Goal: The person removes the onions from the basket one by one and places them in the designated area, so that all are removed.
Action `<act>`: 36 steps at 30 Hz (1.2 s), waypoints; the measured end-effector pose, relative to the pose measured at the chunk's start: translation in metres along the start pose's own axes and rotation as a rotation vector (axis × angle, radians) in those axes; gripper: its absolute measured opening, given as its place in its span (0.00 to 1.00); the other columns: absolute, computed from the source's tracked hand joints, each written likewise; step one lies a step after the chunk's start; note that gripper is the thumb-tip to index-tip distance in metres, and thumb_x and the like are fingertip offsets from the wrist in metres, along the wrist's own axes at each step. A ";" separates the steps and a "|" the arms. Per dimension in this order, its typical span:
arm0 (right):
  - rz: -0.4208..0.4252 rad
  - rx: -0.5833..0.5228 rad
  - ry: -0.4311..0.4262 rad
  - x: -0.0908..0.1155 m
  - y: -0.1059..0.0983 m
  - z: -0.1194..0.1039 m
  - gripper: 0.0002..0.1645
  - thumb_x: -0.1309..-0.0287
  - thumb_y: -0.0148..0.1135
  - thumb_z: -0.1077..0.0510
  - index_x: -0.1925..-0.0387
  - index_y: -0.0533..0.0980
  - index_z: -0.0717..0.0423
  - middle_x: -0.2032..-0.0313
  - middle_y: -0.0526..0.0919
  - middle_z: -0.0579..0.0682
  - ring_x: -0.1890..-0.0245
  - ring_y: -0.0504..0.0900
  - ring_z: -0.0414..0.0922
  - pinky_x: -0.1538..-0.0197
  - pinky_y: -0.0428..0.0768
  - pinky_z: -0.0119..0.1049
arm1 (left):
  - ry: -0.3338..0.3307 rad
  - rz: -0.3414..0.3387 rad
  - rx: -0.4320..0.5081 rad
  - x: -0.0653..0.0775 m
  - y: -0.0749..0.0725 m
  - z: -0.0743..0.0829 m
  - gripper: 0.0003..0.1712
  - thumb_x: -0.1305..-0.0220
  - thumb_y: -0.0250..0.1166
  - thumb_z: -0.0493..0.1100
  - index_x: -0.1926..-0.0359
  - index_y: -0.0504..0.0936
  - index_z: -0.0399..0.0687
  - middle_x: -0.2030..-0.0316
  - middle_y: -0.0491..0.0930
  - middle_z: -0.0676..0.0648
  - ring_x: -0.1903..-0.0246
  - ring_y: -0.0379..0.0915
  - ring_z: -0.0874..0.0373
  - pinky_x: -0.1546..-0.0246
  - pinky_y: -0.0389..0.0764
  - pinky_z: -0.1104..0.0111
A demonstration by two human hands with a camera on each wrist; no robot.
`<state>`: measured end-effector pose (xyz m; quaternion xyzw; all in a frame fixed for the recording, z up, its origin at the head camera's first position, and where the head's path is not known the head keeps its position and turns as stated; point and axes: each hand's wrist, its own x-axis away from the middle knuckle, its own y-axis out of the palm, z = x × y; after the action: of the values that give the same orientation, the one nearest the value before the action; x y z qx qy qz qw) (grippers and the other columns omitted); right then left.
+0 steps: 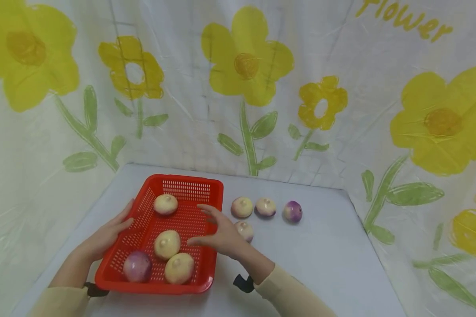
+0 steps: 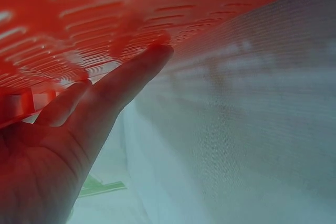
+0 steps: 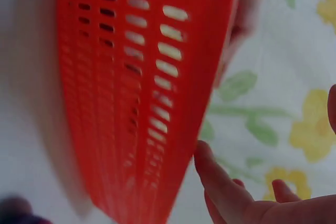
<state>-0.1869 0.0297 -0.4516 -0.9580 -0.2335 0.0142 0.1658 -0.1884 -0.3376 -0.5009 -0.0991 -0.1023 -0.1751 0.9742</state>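
A red plastic basket (image 1: 218, 193) with slotted walls holds several round vegetables, cream and purple, like turnips or onions. A cream one (image 1: 165, 204) lies near its far end; two more cream ones and a purple one (image 1: 137, 267) lie near its front. Against the basket's left side rests my left hand (image 1: 103, 235); in the left wrist view its extended fingers (image 2: 123, 85) touch the slotted wall. My right hand (image 1: 226, 235) is over the basket's right rim, fingers spread and holding nothing. In the right wrist view one fingertip is at the rim, contact unclear.
Right of the basket on the white table (image 1: 321, 264) lie more such vegetables: two pale ones (image 1: 242, 207) and a purple one (image 1: 292, 211) in a row, and a pale one (image 1: 244, 230) partly behind my right hand. A flower-printed curtain (image 1: 174, 132) hangs behind the table.
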 end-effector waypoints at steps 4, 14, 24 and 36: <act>-0.065 0.077 0.011 -0.006 0.019 0.001 0.51 0.58 0.81 0.38 0.33 0.64 0.17 0.34 0.70 0.30 0.33 0.71 0.43 0.38 0.78 0.50 | 0.007 0.007 -0.013 0.000 0.000 -0.001 0.40 0.18 0.42 0.54 0.21 0.27 0.70 0.20 0.28 0.35 0.47 0.77 0.49 0.53 0.86 0.57; -0.205 0.237 0.033 -0.016 0.051 0.011 0.55 0.60 0.84 0.43 0.30 0.67 0.32 0.35 0.75 0.40 0.35 0.73 0.44 0.34 0.74 0.47 | 0.018 -0.004 0.004 -0.002 0.001 -0.001 0.39 0.18 0.42 0.53 0.21 0.26 0.71 0.20 0.26 0.38 0.43 0.75 0.47 0.50 0.85 0.55; -0.328 0.276 0.175 -0.023 0.068 0.011 0.44 0.62 0.85 0.57 0.40 0.76 0.36 0.47 0.81 0.40 0.47 0.77 0.38 0.40 0.77 0.41 | 0.018 0.026 -0.018 -0.001 0.006 0.001 0.39 0.18 0.42 0.52 0.21 0.28 0.71 0.20 0.27 0.39 0.34 0.64 0.37 0.48 0.84 0.54; -0.439 0.282 0.101 -0.024 0.069 0.016 0.34 0.58 0.83 0.52 0.46 0.81 0.36 0.49 0.82 0.35 0.46 0.77 0.35 0.40 0.76 0.34 | 0.005 0.044 -0.022 0.000 0.006 0.001 0.39 0.18 0.42 0.52 0.21 0.29 0.72 0.20 0.27 0.40 0.33 0.63 0.36 0.48 0.84 0.56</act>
<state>-0.1796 -0.0341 -0.4903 -0.8514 -0.4228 -0.0376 0.3081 -0.1858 -0.3317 -0.5011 -0.1117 -0.0958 -0.1549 0.9769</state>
